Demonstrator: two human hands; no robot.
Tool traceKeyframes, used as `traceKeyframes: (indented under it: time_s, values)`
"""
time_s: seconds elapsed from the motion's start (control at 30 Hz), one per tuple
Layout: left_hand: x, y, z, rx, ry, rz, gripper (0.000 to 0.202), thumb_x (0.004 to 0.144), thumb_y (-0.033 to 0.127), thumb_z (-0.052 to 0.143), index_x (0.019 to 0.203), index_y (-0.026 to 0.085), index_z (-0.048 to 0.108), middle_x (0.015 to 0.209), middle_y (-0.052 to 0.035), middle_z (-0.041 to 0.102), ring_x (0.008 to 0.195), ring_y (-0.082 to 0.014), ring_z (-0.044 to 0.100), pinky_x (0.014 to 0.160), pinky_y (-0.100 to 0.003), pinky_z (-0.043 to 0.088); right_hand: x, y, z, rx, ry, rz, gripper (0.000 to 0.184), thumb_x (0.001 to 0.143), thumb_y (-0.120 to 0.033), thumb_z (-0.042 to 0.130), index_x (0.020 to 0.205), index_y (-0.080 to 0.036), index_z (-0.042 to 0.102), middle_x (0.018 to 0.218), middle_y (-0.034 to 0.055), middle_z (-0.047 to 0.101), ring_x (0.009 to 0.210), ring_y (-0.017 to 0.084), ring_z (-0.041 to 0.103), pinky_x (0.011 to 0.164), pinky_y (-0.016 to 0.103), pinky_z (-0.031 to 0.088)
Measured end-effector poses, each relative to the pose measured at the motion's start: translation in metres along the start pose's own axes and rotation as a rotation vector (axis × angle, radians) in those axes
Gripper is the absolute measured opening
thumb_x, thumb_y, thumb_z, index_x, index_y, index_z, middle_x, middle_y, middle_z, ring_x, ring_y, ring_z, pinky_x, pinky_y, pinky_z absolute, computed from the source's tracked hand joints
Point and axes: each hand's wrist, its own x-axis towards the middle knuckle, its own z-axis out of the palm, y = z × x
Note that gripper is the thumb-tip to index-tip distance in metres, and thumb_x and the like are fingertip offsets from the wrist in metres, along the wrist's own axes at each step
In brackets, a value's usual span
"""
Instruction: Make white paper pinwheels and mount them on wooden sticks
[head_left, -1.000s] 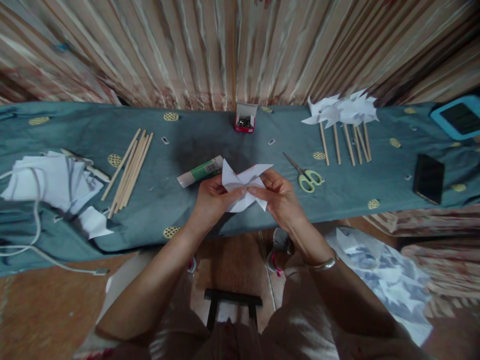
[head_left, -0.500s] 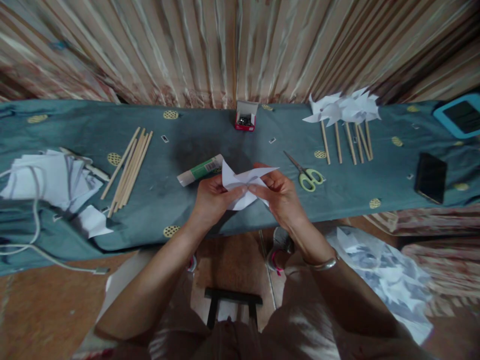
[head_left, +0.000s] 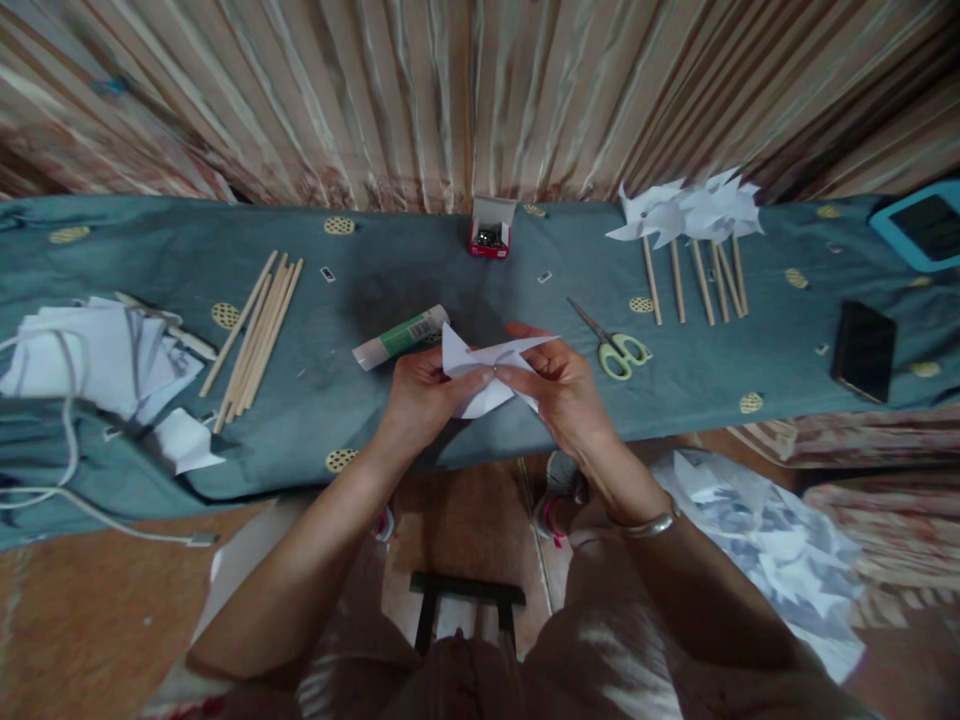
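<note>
Both my hands meet over the near edge of a teal cloth-covered table, pinching the centre of a folded white paper pinwheel. My left hand grips it from the left with thumb and fingers closed. My right hand pinches it from the right. A green and white glue stick lies just beyond my left hand. Green-handled scissors lie to the right of my right hand.
A bundle of wooden sticks and a pile of white paper lie at the left. Several finished pinwheels on sticks lie at the back right. A small red box, a black phone and a white cable are also here.
The hands and the paper pinwheel have shifted slightly away from me; the paper's points have folded a little closer to the centre.
</note>
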Motion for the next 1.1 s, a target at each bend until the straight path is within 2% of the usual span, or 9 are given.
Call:
traceKeyframes:
  time_s: [0.3, 0.7, 0.9, 1.1]
  values:
    - [-0.0012, 0.0046, 0.0015, 0.010, 0.007, -0.015, 0.011, 0.062, 0.022, 0.083, 0.071, 0.021, 0.078, 0.070, 0.0008, 0.073, 0.062, -0.0151, 0.061, 0.060, -0.027, 0.048, 0.0005, 0.0002, 0.0000, 0.030, 0.009, 0.006, 0.049, 0.053, -0.031, 0.093, 0.094, -0.026, 0.066, 0.081, -0.0058, 0.077, 0.073, 0.015, 0.071, 0.074, 0.030, 0.057]
    - [0.0009, -0.0008, 0.0011, 0.005, 0.008, -0.005, 0.017, 0.059, 0.026, 0.084, 0.073, 0.019, 0.077, 0.071, -0.0001, 0.073, 0.064, -0.0154, 0.062, 0.062, -0.027, 0.050, 0.0005, 0.0018, 0.0013, 0.048, 0.028, 0.003, 0.044, 0.053, -0.030, 0.092, 0.089, -0.026, 0.067, 0.076, -0.0068, 0.076, 0.069, 0.014, 0.070, 0.072, 0.030, 0.058]
    - [0.0009, -0.0014, 0.0014, 0.009, 0.004, -0.006, 0.017, 0.060, 0.027, 0.084, 0.073, 0.019, 0.077, 0.071, -0.0010, 0.073, 0.063, -0.0155, 0.061, 0.059, -0.026, 0.049, 0.0010, 0.0044, 0.0005, 0.034, 0.027, -0.034, 0.041, 0.055, -0.030, 0.091, 0.088, -0.026, 0.068, 0.066, -0.0094, 0.070, 0.067, 0.013, 0.069, 0.070, 0.028, 0.058]
    - [0.0006, 0.0010, 0.0011, 0.025, 0.001, -0.012, 0.017, 0.060, 0.028, 0.083, 0.073, 0.019, 0.077, 0.070, -0.0005, 0.073, 0.062, -0.0145, 0.061, 0.059, -0.025, 0.049, 0.0011, 0.0060, -0.0005, 0.046, 0.025, -0.016, 0.043, 0.055, -0.029, 0.091, 0.091, -0.026, 0.068, 0.072, -0.0078, 0.074, 0.068, 0.013, 0.069, 0.071, 0.029, 0.057]
